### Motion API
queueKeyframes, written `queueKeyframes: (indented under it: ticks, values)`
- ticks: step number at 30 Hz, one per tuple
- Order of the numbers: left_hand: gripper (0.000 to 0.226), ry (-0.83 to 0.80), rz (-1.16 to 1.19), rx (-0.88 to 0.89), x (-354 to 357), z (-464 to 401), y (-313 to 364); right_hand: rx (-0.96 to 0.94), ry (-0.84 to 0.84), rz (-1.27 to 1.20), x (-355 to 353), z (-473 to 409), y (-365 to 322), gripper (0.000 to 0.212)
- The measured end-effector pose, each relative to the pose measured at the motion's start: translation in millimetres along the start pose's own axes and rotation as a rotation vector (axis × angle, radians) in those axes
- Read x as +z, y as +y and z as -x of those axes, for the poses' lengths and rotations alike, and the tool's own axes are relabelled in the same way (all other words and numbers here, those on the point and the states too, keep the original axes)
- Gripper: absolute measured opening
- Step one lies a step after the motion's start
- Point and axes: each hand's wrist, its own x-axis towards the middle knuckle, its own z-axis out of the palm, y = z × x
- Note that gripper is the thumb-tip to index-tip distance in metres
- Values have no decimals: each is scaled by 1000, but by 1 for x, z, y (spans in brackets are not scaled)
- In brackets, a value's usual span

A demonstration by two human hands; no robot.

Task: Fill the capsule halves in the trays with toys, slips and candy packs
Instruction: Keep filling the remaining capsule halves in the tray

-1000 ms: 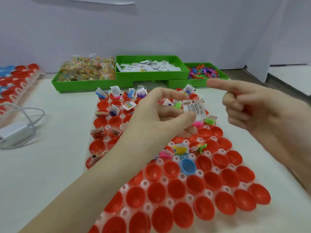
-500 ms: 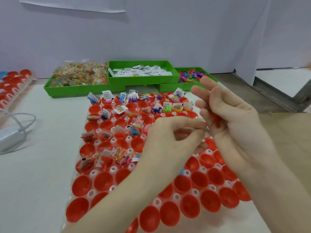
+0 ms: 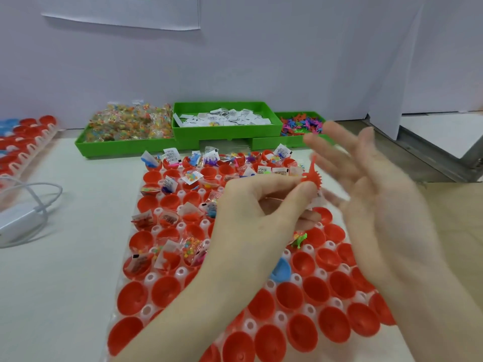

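A clear tray [image 3: 180, 273] of red capsule halves lies on the table before me. Its far rows hold toys, slips and candy packs; the near halves [image 3: 166, 291] are bare, and one half is blue [image 3: 281, 270]. Above the tray's right middle, my left hand [image 3: 256, 205] pinches a small red spiky toy [image 3: 311, 176] between thumb and fingers. My right hand [image 3: 379, 194] hovers just to the right of the toy, fingers spread and blurred, holding nothing.
Three green bins stand at the back: candy packs [image 3: 128, 124], paper slips [image 3: 224, 118], coloured toys [image 3: 300, 125]. Another tray of red and blue halves [image 3: 23, 142] sits far left, with a white adapter and cable [image 3: 23, 212] near it.
The view has drawn closer to the tray. My left hand held a paper slip a second ago and now pinches the red toy. My right hand's fingers have spread open.
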Motion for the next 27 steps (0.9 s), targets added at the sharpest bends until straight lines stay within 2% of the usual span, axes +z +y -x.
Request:
queueKeyframes:
  ticks: [3,6,11,14,18,21,24,27]
  values:
    - [13,2,-11,22,-4,1,0,-182,-25,191,-5,5,-5,25]
    - [12,-13,-11,45,-3,2,1,-232,-107,327,-5,9,-1,23]
    - [22,-32,-7,53,-6,2,-2,-245,-58,-6,-6,5,-4,19]
    - [21,-39,-24,71,-8,2,-2,-342,-17,-54,-15,3,-10,20]
    - [21,-28,-7,100,-7,0,-3,-418,-234,332,-23,8,-15,23]
    - [25,-35,-3,86,-5,0,-2,-363,-282,524,-26,5,-17,38]
    - [32,-85,-37,80,-2,-1,-2,-304,-258,586,-27,1,-20,27]
    - [47,-150,-57,89,-3,-5,-1,-178,-292,496,-32,0,-25,22]
